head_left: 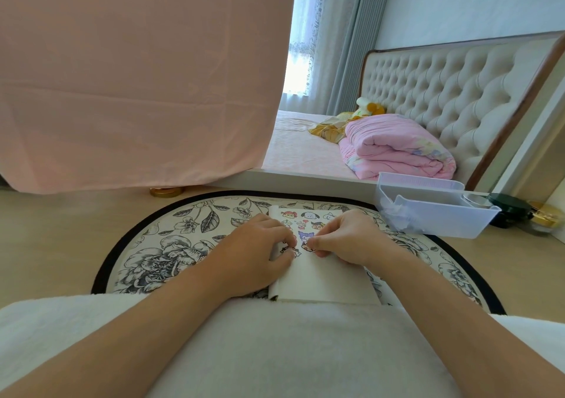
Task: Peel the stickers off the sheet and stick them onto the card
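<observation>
**Head view: a sticker pinched where the sheet meets the card**

Nearest the camera, a white garment [275, 351] covers the person's lap, and both bare forearms reach forward over it. Just past its edge the blank white card [327, 281] lies flat on a round flowered mat [171, 250], which sits on the pale wooden table [46, 244].

The left hand [260, 254] is at the card's left edge. Its grip is curled, with fingertips and thumb bearing on the paper to pin it. The right hand [345, 238] comes in from the other side. Its grip is pressed together, thumb and forefinger pinching a small cartoon sticker [305, 247] low over the paper.

Beyond the knuckles, the sheet [305, 218] carries rows of coloured cartoon figures. The hands hide whether it overlaps the card or only butts against it.

The step in hand looks like working one sticker at its edge. Whether it is coming up off the backing or going down on the card cannot be told. Either way, the next move probably calls for a slow, low pull or press from the right hand while the left keeps the paper from sliding. The thin sticker could curl or tear.

Farther right on the table stand a translucent plastic tray [428, 214], a dark jar [507, 211] and a gold-lidded jar [545, 214]. A pink cloth [137, 76] hangs at the left. Behind it all is a bed [299, 153] with a folded pink quilt [397, 150].
</observation>
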Demonstrator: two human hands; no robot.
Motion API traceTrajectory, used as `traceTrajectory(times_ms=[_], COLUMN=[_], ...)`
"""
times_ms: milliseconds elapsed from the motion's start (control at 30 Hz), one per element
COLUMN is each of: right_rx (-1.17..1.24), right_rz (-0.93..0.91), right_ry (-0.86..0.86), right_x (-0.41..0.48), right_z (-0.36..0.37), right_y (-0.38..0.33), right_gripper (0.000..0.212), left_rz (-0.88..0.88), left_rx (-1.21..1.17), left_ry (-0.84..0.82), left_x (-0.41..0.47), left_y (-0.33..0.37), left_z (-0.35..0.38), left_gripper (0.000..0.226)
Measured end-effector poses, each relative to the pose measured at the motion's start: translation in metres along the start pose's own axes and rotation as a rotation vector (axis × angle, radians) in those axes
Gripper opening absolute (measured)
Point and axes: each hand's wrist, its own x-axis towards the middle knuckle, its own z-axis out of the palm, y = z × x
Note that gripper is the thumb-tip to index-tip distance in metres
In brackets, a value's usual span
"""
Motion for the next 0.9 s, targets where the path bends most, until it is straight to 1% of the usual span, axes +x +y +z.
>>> traceTrajectory(times_ms=[167, 267, 433, 533, 600, 667, 733, 833, 900], right_rx=[-0.052, -0.107, -0.238, -0.358, -0.404, -0.408, -0.461, -0.581, -0.658], right_rz=[-0.004, -0.018, -0.049, -0.081, -0.131, -0.214, -0.324, -0.47, -0.529], right_ry=[0.002, 0.02, 0.095, 0.152, 0.189, 0.178, 0.131, 0.088, 0.084], right_x=[0.003, 0.002, 0.003, -0.003, -0.009, -0.016, -0.023, -0.034, -0.04], right_z=[0.002, 0.002, 0.005, 0.004, 0.001, -0.001, -0.001, 0.0, 0.0], right_y=[-0.001, -0.002, -0.001, 0.003, 0.006, 0.011, 0.018, 0.029, 0.033], right_gripper=[0.016, 0.017, 0.017, 0.025, 0.031, 0.025, 0.019, 0.031, 0.035], left_rz=[0.026, 0.076, 0.108, 0.101, 0.103, 0.109, 0.117, 0.124, 0.121], left_rx=[0.028, 0.062, 0.037, 0.055, 0.081, 0.111, 0.14, 0.172, 0.184], left_ry=[0.012, 0.01, -0.079, -0.109, -0.128, -0.146, -0.163, -0.183, -0.192], left_x=[0.001, 0.002, 0.004, 0.005, 0.004, 0.003, 0.002, 0.001, 0.0], left_y=[0.0, 0.002, 0.008, 0.008, 0.009, 0.012, 0.013, 0.013, 0.014], left_z=[0.0, 0.0, 0.001, -0.001, -0.003, -0.004, -0.006, -0.006, -0.006], left_gripper=[0.022, 0.031, 0.039, 0.039, 0.038, 0.039, 0.042, 0.044, 0.045])
